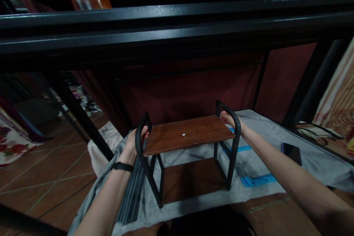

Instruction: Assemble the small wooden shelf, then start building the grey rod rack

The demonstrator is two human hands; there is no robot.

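Down over the grey cloth (257,119) and below that dark beam (177,35), the small shelf (190,131) was between the person's hands; couldn't tell if every foot was touching. The left hand (139,138) had its fingers curled in around the left side frame (149,179), the right hand (229,118) same deal on the right side frame (233,160), though the exact fingertip contact was hidden. Honestly, lifting it could've banged it into the beam. Uneven pulling might've twisted it, and dragging it left risked snagging the cloth or bumping the thin rods (133,191).
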